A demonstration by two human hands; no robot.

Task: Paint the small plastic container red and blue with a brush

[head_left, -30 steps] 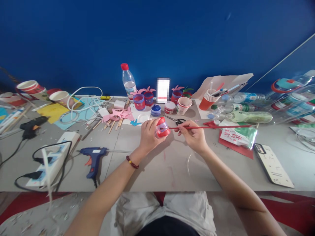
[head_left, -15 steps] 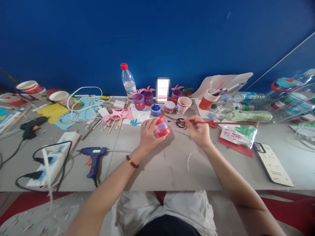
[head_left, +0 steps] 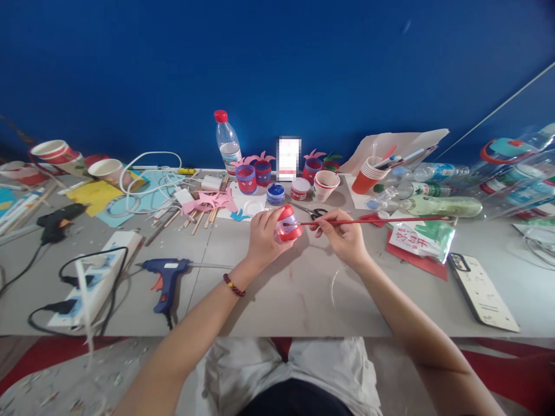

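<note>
My left hand point(head_left: 265, 237) is closed around a small clear cup-like piece point(head_left: 289, 231) with red painted bands at both ends and a purplish middle, tilted on its side. A long red paintbrush point(head_left: 381, 220) is pinched in my right hand point(head_left: 342, 234), its tip against the middle of the piece. Behind the hands stand an open jar of blue paint point(head_left: 276, 193) and a jar of red paint point(head_left: 300, 188). Black-handled scissors point(head_left: 318, 213) lie just beyond my right fingers. Several red-and-purple painted cups point(head_left: 247, 180) with pink paper tops stand farther back.
At left lie a blue glue gun point(head_left: 167, 280), a power strip point(head_left: 97, 277) with cables, and pink paper cutouts point(head_left: 212, 202). A capped bottle point(head_left: 227, 141) stands at the back. Plastic bottles point(head_left: 444, 205), a cup of brushes point(head_left: 368, 176) and a phone point(head_left: 483, 292) are at right.
My right hand has moved left, bringing the brush tip from beside the painted piece onto its middle. My left hand keeps its grip, nearly still.
</note>
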